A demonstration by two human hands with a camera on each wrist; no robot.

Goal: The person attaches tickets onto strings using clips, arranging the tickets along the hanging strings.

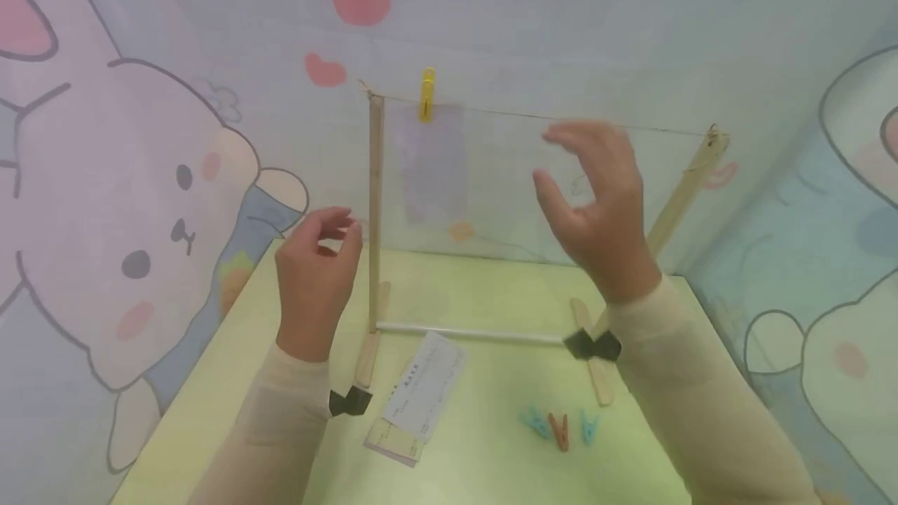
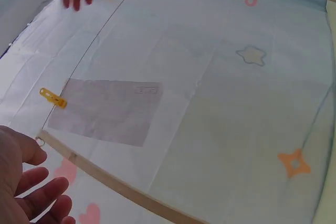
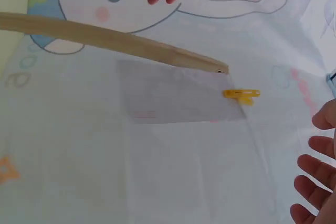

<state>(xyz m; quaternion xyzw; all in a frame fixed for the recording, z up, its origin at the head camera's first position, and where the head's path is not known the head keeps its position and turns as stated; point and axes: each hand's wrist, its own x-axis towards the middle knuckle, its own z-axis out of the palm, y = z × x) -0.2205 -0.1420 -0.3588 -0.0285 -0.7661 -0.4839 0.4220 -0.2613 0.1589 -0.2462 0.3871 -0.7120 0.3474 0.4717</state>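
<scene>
A pale paper slip (image 1: 433,166) hangs from a thin string (image 1: 519,114), held there by a yellow clothespin (image 1: 426,96). The string runs between two wooden posts. Left of the left post (image 1: 376,209), my left hand (image 1: 319,279) hovers with loosely bent fingers and holds nothing. My right hand (image 1: 596,201) is raised near the right part of the string, thumb and fingers spread apart, with nothing between them. In the left wrist view the slip (image 2: 107,113) and clothespin (image 2: 53,98) show sideways; the right wrist view also shows the clothespin (image 3: 241,94) on the string.
Printed paper slips (image 1: 428,388) lie overlapped on the yellow-green table (image 1: 491,443). To their right are two blue clothespins (image 1: 589,427) and a reddish-brown one (image 1: 559,432). A white rod (image 1: 477,333) joins the post bases. The right post (image 1: 687,185) leans outward. A cartoon-printed curtain (image 1: 491,14) surrounds the table.
</scene>
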